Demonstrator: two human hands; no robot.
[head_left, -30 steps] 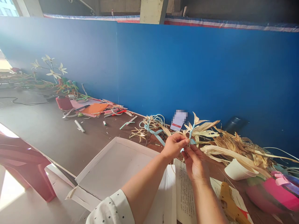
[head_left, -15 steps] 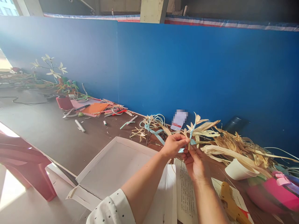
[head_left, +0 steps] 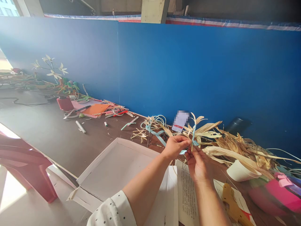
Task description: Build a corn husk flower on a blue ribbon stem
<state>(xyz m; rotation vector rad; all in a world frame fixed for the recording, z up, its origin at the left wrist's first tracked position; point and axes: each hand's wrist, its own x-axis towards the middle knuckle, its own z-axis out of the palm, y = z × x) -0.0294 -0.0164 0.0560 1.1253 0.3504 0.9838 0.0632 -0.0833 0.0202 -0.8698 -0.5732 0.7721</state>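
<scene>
My left hand (head_left: 174,147) pinches the base of a small dried-husk flower (head_left: 195,125) with pale pointed petals. A light blue ribbon (head_left: 194,133) runs up its stem and trails out below my fingers. My right hand (head_left: 197,163) is closed on the lower stem and ribbon just beneath the left hand. Both hands hover above the brown table (head_left: 58,138), over a printed paper sheet (head_left: 187,194).
A flattened white cardboard box (head_left: 117,169) lies left of my arms. Dried husks (head_left: 237,147), a white cup (head_left: 238,172), a pink bowl (head_left: 275,196) and a yellow glue gun (head_left: 231,205) sit at right. Craft scraps, an orange sheet (head_left: 95,109), and finished flowers (head_left: 51,70) line the blue partition (head_left: 188,72). A red chair (head_left: 25,166) stands left.
The husk flower has turned slightly in my fingers and the blue ribbon now curls further round its stem. My hands stay in nearly the same place.
</scene>
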